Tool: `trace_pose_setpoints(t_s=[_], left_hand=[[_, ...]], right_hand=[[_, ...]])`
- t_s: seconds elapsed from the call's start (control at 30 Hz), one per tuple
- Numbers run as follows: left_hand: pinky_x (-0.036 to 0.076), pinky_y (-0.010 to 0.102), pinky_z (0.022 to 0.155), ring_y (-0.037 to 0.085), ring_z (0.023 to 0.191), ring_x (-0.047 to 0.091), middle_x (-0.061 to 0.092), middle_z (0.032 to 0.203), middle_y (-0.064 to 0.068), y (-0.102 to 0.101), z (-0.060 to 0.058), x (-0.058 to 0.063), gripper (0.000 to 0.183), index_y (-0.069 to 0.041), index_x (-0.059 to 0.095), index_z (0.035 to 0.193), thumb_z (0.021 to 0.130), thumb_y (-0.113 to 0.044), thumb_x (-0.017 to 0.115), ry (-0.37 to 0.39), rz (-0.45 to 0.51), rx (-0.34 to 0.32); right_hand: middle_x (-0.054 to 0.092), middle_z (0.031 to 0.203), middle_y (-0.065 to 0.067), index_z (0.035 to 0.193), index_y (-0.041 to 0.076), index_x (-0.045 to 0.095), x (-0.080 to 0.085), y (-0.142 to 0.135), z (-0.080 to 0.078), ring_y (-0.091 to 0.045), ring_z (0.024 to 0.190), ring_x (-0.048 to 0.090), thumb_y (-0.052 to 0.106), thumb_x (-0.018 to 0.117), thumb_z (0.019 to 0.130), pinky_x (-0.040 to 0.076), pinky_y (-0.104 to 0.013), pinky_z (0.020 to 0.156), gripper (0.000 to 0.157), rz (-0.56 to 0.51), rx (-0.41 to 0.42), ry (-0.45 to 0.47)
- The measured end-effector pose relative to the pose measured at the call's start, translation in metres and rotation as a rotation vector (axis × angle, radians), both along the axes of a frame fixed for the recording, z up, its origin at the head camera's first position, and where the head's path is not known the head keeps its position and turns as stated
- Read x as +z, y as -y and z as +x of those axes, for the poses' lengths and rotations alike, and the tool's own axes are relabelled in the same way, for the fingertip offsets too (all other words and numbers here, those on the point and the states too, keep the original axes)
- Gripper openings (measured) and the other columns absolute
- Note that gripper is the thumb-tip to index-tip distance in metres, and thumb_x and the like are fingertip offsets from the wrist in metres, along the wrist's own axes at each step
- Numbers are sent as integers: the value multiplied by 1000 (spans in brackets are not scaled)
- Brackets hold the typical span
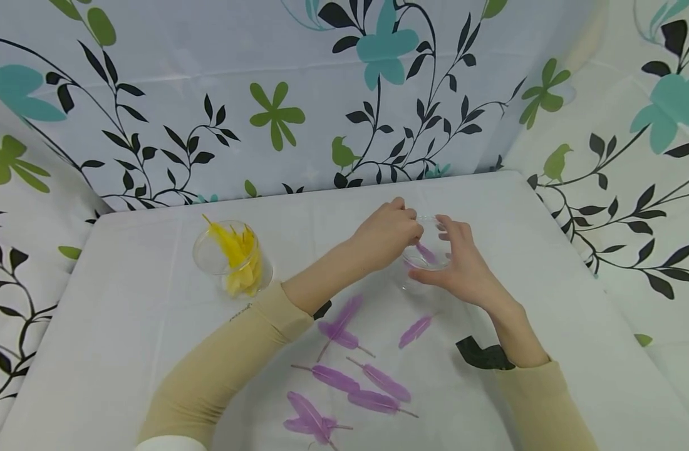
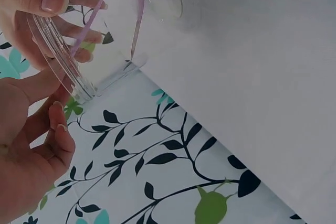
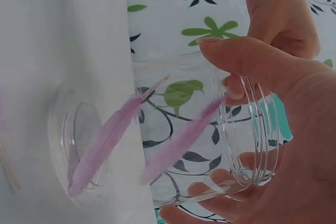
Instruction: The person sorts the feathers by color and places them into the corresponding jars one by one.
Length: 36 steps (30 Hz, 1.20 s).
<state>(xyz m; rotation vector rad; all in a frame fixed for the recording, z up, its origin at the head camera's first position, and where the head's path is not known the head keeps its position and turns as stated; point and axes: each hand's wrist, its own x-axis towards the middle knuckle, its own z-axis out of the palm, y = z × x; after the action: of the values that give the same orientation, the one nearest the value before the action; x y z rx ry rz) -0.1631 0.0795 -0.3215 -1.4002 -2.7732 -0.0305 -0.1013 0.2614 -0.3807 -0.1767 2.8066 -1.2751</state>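
- Purple feather (image 3: 184,141): tilted within the clear jar (image 3: 257,129), long axis sloping down from your left hand (image 1: 386,233) toward the base
- Left hand: nearer the feather; your curled fingers pinch its upper end at the mouth
- Right hand (image 1: 465,266): thumb and fingers spread wide, gripping the jar

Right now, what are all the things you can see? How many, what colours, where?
Table: one, white, across the middle
Patterned cloth: count unclear, white, black, green and teal, behind and beside it
Left jar: one, clear, on the table
Yellow feathers: several, yellow, in that jar
Right jar: one, clear, right of centre
Jar feathers: two, purple, inside the right jar
Loose feathers: at least eight, purple, on the table
Black pieces: two, black, one by each wrist
Sleeves: two, tan, on both arms
Left hand: one, bare, pinching a purple feather
Right hand: one, bare, holding the right jar
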Motion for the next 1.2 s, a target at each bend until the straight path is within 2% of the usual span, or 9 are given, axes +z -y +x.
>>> trace_pose_setpoints(t_s=[0.2,0.33,0.5,0.63,0.7,0.8,0.93,1.1,1.2], left_hand=[[42,28,77,17,84,50,77,99,-7,-8,-3,-6,14,-20,80,102,90,-26,74,142,30,3],[39,27,75,17,82,48,77,99,-9,-4,-4,-8,15,-20,80,104,93,-25,71,195,41,-3],[43,25,80,17,88,50,74,92,-7,11,-3,-5,15,-17,78,103,98,-20,65,195,130,-44],[47,26,85,18,94,53,74,95,-4,31,0,-2,14,-14,77,105,97,-18,66,159,284,-75],[47,26,85,18,94,54,75,98,-3,43,3,-2,14,-13,77,105,96,-16,67,145,362,-71],[47,26,82,17,92,53,74,98,-3,61,7,-5,13,-13,77,105,95,-16,69,152,414,-21],[49,28,82,17,93,52,73,97,-3,85,19,-17,14,-13,76,105,95,-19,70,232,357,111],[49,28,80,18,90,51,70,90,-2,107,38,-47,15,-12,75,102,92,-23,73,380,247,288],[48,29,77,18,85,49,65,81,-4,114,50,-67,18,-10,74,96,89,-26,76,434,201,365]], right_hand=[[26,148,-23,156,9,18,-1,2,0,-39,140,34,34,87,76,39,-62,107,108,-8,14,-18],[27,148,-22,157,10,18,0,3,0,-39,140,34,34,87,77,39,-62,108,108,-12,18,-13],[25,149,-22,157,12,17,1,4,0,-39,141,33,37,86,78,38,-63,108,108,-10,12,7],[25,150,-20,157,12,17,2,4,0,-38,141,34,38,86,77,39,-62,108,109,10,-1,17],[26,150,-20,156,11,17,2,4,0,-38,140,35,38,87,76,40,-62,108,109,19,-8,21],[26,150,-21,156,10,18,2,4,0,-38,140,35,37,87,76,40,-61,108,109,21,-16,20],[26,151,-21,156,10,18,1,3,0,-38,140,36,36,87,75,39,-61,109,110,17,-19,19],[26,151,-22,156,9,19,3,3,0,-39,139,36,36,87,76,39,-61,109,109,23,-20,12],[26,151,-22,156,9,18,4,3,1,-39,139,37,37,87,76,39,-61,109,109,26,-21,16]])
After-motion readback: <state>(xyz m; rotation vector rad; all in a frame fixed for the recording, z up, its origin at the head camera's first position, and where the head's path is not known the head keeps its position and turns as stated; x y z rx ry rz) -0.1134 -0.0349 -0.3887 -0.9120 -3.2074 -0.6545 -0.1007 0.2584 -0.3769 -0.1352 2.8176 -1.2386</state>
